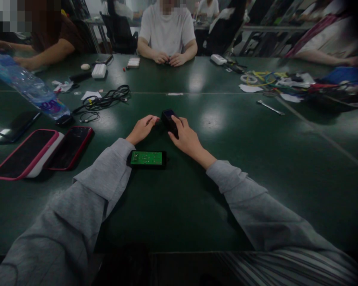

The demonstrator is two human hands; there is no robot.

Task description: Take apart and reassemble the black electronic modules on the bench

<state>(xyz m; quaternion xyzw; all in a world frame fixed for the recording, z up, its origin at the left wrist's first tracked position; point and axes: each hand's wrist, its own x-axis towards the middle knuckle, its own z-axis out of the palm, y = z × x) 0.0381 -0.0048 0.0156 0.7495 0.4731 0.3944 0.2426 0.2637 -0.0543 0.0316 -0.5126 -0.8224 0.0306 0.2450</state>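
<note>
My right hand (pixel 185 137) is wrapped round a small black box-shaped device (pixel 167 115) with a dark screen-like face, tilted over the green table (pixel 179 206). Just left of it, my left hand (pixel 143 128) is closed in a pinch; whatever lies between thumb and fingers is too small to make out. Below my left wrist, a black casing (pixel 164 159) lies on the table with a green circuit board (pixel 146 158) showing in it. The left sleeve cuff touches or overlaps its left end; I cannot tell which.
Phones in pink (pixel 26 155) and red (pixel 71 149) cases lie left, near a plastic bottle (pixel 32 89) and black cables (pixel 107 99). A wrench (pixel 270 107) and tangled wires (pixel 265 79) lie right. Opposite sits a person (pixel 167 33) with both hands on the table.
</note>
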